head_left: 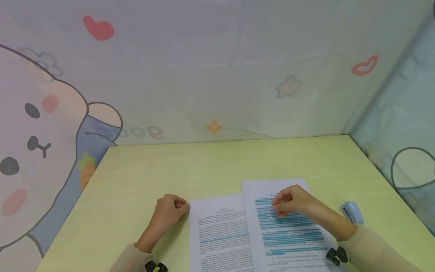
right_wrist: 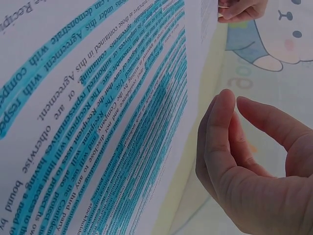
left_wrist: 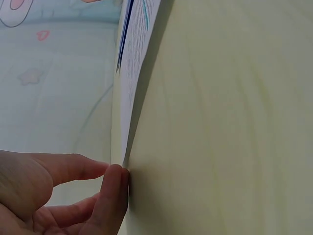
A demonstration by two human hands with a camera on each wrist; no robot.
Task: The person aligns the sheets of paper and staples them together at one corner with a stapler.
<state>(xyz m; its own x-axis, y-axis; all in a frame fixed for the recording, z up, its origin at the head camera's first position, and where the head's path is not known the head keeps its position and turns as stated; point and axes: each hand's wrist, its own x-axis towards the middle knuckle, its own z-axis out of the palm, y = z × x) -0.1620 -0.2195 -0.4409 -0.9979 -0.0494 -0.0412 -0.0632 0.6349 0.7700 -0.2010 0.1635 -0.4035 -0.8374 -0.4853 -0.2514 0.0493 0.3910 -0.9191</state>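
My left hand [head_left: 168, 210] pinches the upper left corner of a printed sheet [head_left: 221, 219] between thumb and fingertips. In the left wrist view that sheet [left_wrist: 134, 73] rises slightly off the table at its edge, and the fingers [left_wrist: 113, 191] meet at its corner. To its right lies a second printed sheet [head_left: 272, 190], overlapping the first, with many lines marked in blue highlighter. Over this sheet hovers my right hand [head_left: 293, 200], fingers loosely bent and holding nothing. A gap shows between thumb and fingertips in the right wrist view.
A light blue stapler [head_left: 353, 212] lies on the table to the right of the sheets, beside my right forearm. The pale yellow table [head_left: 163, 166] ends at the back against a cloth backdrop [head_left: 190, 83] with cartoon prints.
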